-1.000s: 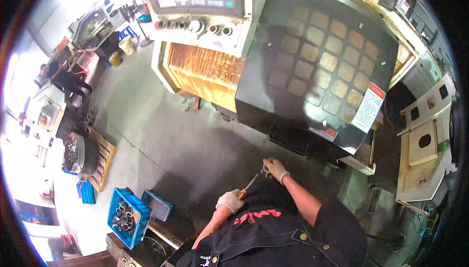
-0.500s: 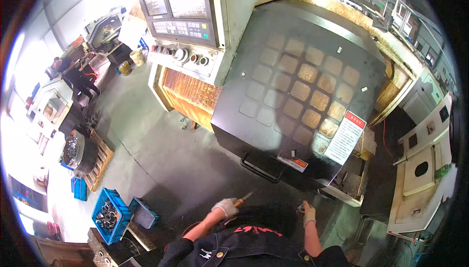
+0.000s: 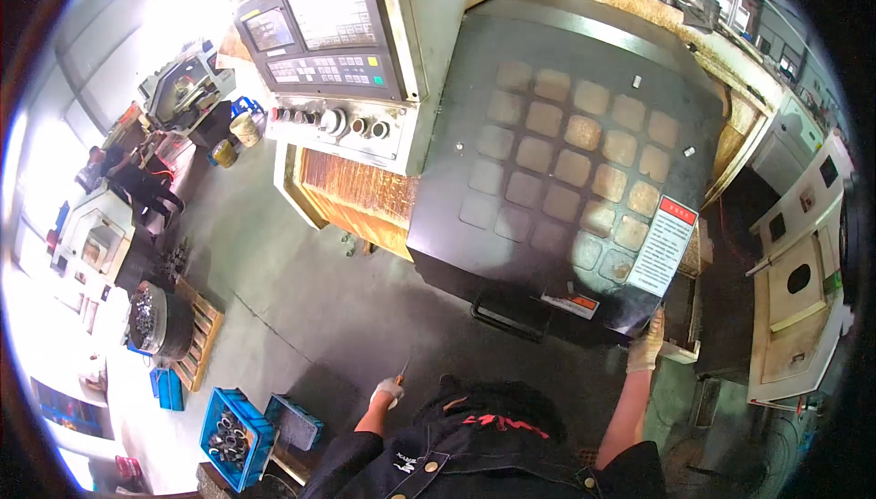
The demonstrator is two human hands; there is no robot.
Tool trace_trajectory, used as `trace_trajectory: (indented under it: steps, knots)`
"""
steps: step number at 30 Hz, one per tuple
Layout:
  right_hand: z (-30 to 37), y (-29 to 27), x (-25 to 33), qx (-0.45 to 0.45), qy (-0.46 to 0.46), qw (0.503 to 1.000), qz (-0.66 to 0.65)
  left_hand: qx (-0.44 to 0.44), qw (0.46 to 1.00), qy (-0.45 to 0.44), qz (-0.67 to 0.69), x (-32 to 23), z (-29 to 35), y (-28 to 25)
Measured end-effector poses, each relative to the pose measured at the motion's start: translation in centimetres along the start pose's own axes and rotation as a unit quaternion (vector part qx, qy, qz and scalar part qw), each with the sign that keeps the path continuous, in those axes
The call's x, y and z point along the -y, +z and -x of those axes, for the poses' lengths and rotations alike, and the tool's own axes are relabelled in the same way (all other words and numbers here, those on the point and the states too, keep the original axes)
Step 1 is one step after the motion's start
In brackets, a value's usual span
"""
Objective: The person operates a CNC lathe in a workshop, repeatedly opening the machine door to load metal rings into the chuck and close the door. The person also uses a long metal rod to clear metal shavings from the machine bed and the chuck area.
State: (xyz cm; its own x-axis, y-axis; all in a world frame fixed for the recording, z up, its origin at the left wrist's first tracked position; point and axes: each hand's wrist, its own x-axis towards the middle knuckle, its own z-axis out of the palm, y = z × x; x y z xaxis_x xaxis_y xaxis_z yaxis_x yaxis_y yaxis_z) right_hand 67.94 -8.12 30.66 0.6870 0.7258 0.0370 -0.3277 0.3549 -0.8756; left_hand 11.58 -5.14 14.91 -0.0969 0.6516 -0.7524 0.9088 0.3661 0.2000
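Note:
My left hand (image 3: 388, 393), in a pale glove, is closed round a slim hand tool (image 3: 403, 369) with a thin shaft; it may be a screwdriver or a file. It is held over the floor, left of my body. My right hand (image 3: 646, 346), also gloved, is at the lower right corner of the dark machine door (image 3: 474, 52). Its fingers look curled and point up along the door's edge. What they hold, if anything, is hidden. The door is shut and has a grid of rounded panes. A black bar handle (image 3: 506, 318) is on its near edge.
A control panel (image 3: 319, 70) with screens and knobs stands left of the door. At lower left are a blue crate (image 3: 212, 408) of metal rings, a smaller blue bin (image 3: 294, 421) and a drum (image 3: 164, 321) on a pallet. Another person (image 3: 137, 180) works far left.
My right hand, which held a small ring-shaped part in front of me, has moved up and right to the door's corner. My left hand has shifted left with the tool. The view has shifted.

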Motion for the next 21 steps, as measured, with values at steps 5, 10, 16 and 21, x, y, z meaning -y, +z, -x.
trace_trajectory:
  steps: [5,10,16,21]
  knots:
    - [-0.4,1.4,-2.1,-0.121,-0.073,0.990,0.021,0.053,0.998,0.012,-0.018,5.8,-2.8,3.9]
    - [-0.3,2.0,-1.2,-0.163,-0.025,0.986,-0.008,0.023,0.998,-0.015,0.063,8.3,-2.8,3.5]
    - [-0.8,1.4,-1.5,-0.163,-0.064,0.985,-0.007,0.008,0.999,0.023,0.049,10.4,-4.7,1.7]
    - [-1.0,1.4,-1.7,-0.190,-0.077,0.978,0.027,-0.032,0.994,-0.001,0.101,8.3,-4.9,-0.8]
